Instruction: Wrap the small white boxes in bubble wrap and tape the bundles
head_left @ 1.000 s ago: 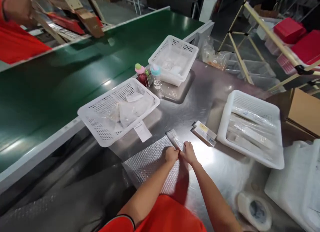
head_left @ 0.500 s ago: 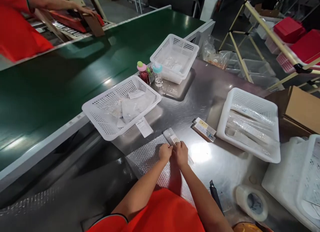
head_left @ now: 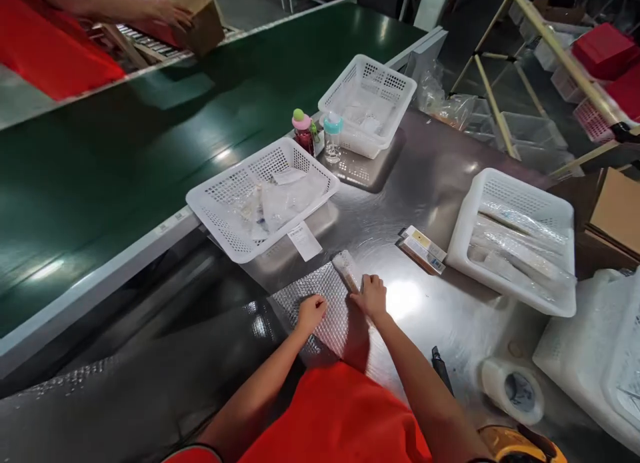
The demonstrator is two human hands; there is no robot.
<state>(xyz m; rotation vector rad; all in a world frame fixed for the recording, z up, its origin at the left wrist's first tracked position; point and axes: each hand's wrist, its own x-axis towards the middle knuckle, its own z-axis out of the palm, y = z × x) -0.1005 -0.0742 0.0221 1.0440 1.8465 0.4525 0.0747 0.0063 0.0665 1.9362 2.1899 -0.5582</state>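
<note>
A sheet of bubble wrap lies on the metal table in front of me. Along its right side runs a narrow box rolled up in bubble wrap, pale with a brownish part showing through. My right hand is closed around the near end of this roll, thumb on its left. Over the left part of the sheet my left hand is curled, fingers closed; whether it pinches anything is hidden. Right of the roll lie small printed boxes side by side.
White baskets hold wrapped items: left, back, right. Two bottles stand between the left and back ones. A cutter and tape roll lie right. Beyond the green conveyor, another person handles a carton.
My left hand has moved away from my right, to the left and slightly down across the sheet. My right hand keeps the roll. The other person's carton has turned. The view has shifted slightly.
</note>
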